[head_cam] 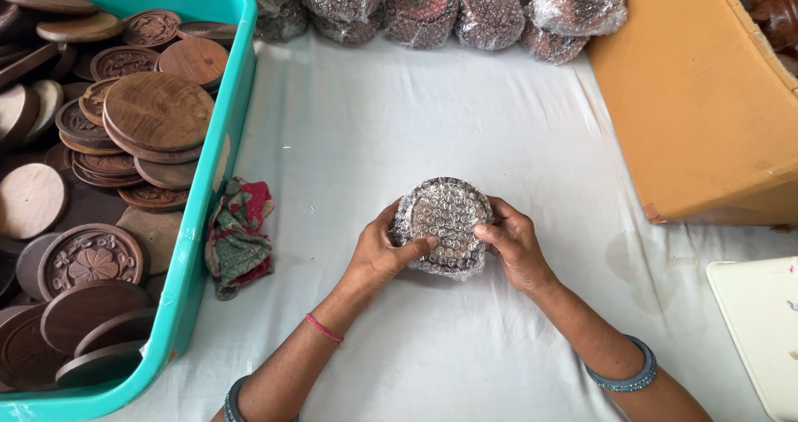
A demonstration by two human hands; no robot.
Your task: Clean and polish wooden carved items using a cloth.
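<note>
A round carved wooden disc wrapped in bubble wrap rests on the white cloth in the middle. My left hand grips its left edge, thumb pressed on top. Its right edge is held by my right hand, thumb also on the wrap. Both hands hold the same bundle from below and the sides.
A teal plastic tub full of several round wooden discs, some carved, fills the left. A crumpled patterned rag lies beside it. Several bubble-wrapped bundles line the far edge. A cardboard box stands at right, a white board at lower right.
</note>
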